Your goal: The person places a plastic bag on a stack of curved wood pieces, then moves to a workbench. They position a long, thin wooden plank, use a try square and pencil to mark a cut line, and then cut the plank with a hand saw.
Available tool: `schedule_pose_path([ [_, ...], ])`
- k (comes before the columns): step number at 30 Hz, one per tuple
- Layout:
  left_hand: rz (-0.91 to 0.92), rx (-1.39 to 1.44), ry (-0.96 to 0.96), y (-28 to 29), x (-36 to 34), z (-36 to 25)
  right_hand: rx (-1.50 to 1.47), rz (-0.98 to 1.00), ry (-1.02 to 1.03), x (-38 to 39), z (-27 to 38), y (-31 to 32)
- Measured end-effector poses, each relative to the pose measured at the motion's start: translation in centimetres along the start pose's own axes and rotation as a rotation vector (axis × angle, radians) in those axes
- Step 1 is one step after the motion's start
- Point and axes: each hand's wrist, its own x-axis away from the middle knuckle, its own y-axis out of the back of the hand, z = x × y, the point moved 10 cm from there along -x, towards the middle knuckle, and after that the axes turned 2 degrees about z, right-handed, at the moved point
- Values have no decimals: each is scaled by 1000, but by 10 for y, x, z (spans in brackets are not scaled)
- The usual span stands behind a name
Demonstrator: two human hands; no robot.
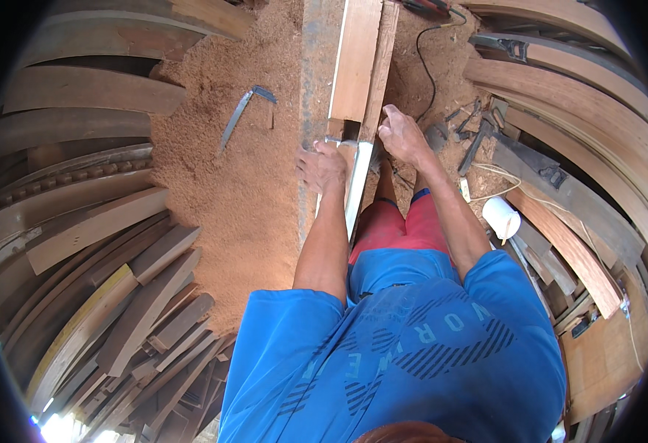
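Note:
A long light board (pixel 355 59) lies lengthwise beside a narrower rough strip (pixel 379 66) on a grey plank (pixel 314 74). My left hand (pixel 322 166) is at the near section, its fingers bent over the left side of a white-edged wooden piece (pixel 359 177), by a dark gap between the pieces. My right hand (pixel 404 134) is just right of the strip, fingers loosely bent and apart, with nothing visible in them. My legs (pixel 387 221) are under my forearms, close by the white-edged piece.
Stacked timber (pixel 95 221) lines the left side, more boards (pixel 567 96) the right. A bladed tool (pixel 235 122) lies on sawdust (pixel 221 192). To the right are hand tools (pixel 479 140), a handsaw (pixel 516 50), cords (pixel 431 74) and a white container (pixel 501 218).

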Motion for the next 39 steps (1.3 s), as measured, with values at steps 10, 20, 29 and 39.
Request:
schedule_pose_path([
  [10,13,-16,30,7,6,-5,149,-177,-99,8,19,-21],
  [20,11,-22,8,6,4,-3,-112,-34,80,3,15,-6],
  [29,1,-1,-10,6,3,-3,-35,-12,96,-2,6,-1],
  [39,15,7,-5,4,3,-3,-158,-40,-163,14,-12,-15],
])
